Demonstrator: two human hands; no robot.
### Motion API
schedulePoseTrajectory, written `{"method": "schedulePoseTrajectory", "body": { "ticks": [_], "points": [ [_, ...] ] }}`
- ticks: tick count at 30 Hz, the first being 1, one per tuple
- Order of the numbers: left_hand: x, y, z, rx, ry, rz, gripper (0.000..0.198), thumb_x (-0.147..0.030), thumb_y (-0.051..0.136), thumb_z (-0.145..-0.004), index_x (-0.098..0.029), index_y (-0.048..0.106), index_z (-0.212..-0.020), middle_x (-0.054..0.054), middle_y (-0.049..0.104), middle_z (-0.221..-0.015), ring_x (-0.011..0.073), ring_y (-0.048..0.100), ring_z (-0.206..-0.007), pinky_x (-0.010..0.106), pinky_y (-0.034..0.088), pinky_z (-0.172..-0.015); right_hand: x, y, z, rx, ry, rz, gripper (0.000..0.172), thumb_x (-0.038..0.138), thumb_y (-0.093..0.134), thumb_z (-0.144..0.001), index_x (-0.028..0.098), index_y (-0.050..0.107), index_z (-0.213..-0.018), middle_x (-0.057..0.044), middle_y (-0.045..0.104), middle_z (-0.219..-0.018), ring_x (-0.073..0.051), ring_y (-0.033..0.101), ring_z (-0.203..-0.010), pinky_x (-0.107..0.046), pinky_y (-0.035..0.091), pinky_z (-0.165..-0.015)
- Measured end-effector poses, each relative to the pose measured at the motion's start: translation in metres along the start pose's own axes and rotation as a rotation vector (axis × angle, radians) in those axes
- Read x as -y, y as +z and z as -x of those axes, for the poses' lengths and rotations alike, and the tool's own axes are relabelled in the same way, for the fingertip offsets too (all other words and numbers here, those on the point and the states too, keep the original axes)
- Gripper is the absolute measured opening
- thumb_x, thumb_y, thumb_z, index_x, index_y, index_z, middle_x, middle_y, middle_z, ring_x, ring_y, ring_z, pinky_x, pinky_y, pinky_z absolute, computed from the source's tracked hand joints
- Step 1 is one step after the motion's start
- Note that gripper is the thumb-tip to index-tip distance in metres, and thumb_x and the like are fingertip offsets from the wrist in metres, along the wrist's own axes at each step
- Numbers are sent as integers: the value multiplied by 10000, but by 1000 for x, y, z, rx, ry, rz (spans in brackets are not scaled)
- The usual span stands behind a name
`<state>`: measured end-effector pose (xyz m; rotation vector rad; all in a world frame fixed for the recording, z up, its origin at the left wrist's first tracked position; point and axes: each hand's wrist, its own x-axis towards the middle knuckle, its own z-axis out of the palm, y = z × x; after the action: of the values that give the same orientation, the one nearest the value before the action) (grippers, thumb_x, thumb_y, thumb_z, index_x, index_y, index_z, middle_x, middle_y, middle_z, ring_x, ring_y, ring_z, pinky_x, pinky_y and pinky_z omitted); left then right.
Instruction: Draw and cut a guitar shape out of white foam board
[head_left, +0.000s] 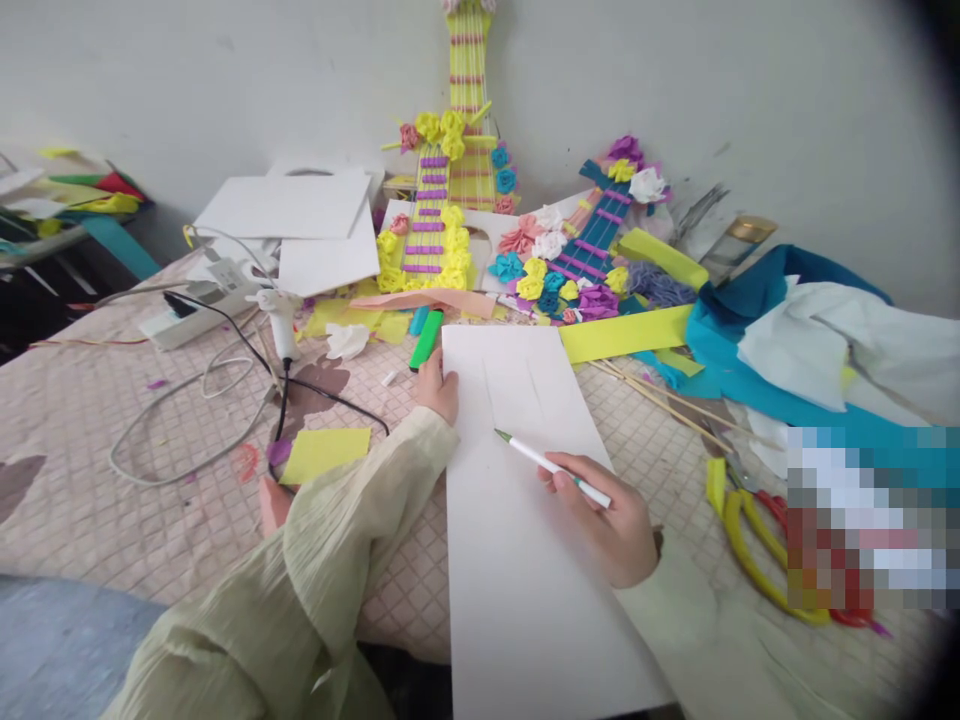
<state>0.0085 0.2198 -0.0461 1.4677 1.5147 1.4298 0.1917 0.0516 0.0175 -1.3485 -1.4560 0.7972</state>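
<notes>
A long white board (pixel 517 620) lies in front of me, with faint pencil-like lines on its upper part. My left hand (pixel 437 390) is closed at the board's upper left edge, its thumb along the border. In my right hand (pixel 611 520) is a white pen (pixel 544 462) with a green tip. The pen slants to the upper left, its tip over the middle of the board; whether it touches the surface I cannot tell. Just beyond my left fingers lies a green highlighter (pixel 427 340).
Behind stand paper-flower guitar models, one yellow (pixel 427 220) and one blue (pixel 592 235). A glue gun (pixel 281 325), its cables and a power strip (pixel 196 312) lie left. Yellow-handled scissors (pixel 739 540), wooden sticks (pixel 667 395) and blue cloth-like material (pixel 720 345) lie right.
</notes>
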Motion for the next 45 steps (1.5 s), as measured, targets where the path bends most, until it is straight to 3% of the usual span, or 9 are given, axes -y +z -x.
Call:
{"method": "schedulePoseTrajectory", "body": {
  "ticks": [11,19,23,28,35,45],
  "points": [
    [-11,-2,2,16,-61,-72,449,-68,445,-665,-175,503,-1097,61,519,-985,202,472,-985,365,350,-913,-1,-2,-3,98,-30,59,187,280,481,-817,191,606,-924,-47,617,-823,-155,572,-763,-249,465,-681],
    [-15,-4,2,31,-57,-116,444,-74,444,-672,-129,493,-1110,87,510,-986,209,465,-977,362,350,-914,6,-4,2,301,-184,-16,124,201,515,-780,179,621,-843,-26,628,-735,-134,578,-659,-233,459,-596],
    [-16,-3,2,24,-66,-98,441,-77,455,-669,-157,504,-1100,72,507,-975,204,467,-977,364,346,-921,7,-5,0,237,-127,-33,140,233,498,-795,172,617,-838,-39,621,-713,-144,573,-657,-251,462,-590],
    [-15,-3,2,7,-78,-92,440,-84,458,-668,-143,510,-1101,77,500,-976,204,461,-991,344,342,-930,6,-5,0,254,-110,-54,144,245,496,-800,173,615,-837,-43,617,-712,-146,566,-663,-259,466,-598],
    [-5,-2,1,-6,-99,-26,460,-99,469,-652,-215,521,-1095,39,514,-980,195,468,-999,348,342,-935,1,-3,-1,86,-20,-1,188,307,501,-804,190,622,-887,-57,629,-793,-158,581,-700,-247,485,-582],
    [-10,-3,0,12,-131,-24,478,-86,458,-631,-188,529,-1092,52,518,-994,199,481,-988,345,355,-923,-4,-3,-3,20,-38,28,188,311,495,-812,201,629,-882,-41,623,-785,-160,584,-733,-256,479,-649]
  ]
}}
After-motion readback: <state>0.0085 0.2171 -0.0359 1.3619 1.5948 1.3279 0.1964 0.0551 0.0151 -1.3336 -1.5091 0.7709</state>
